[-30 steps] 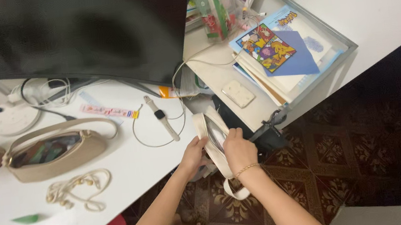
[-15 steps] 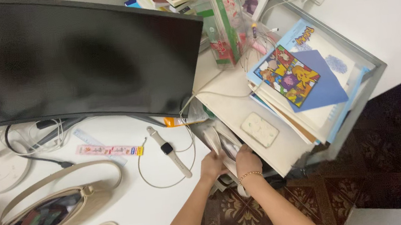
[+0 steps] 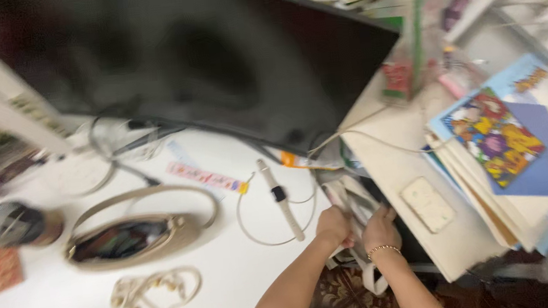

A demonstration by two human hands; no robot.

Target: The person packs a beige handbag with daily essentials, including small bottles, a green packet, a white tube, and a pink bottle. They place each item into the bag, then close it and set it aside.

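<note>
white counter [image 3: 246,272] under a dark monitor [image 3: 196,60]: our left hand [image 3: 333,225] and right hand [image 3: 381,228] have fingers clenched on a pale fabric bag [image 3: 350,200], mid-handling at the edge; we need steady grip.

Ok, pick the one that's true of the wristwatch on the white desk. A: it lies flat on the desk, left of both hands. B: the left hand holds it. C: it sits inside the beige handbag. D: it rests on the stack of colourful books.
A: the wristwatch lies stretched out on the white desk, apart from the left hand and right hand, which grip a pale bag at the desk edge.
</note>
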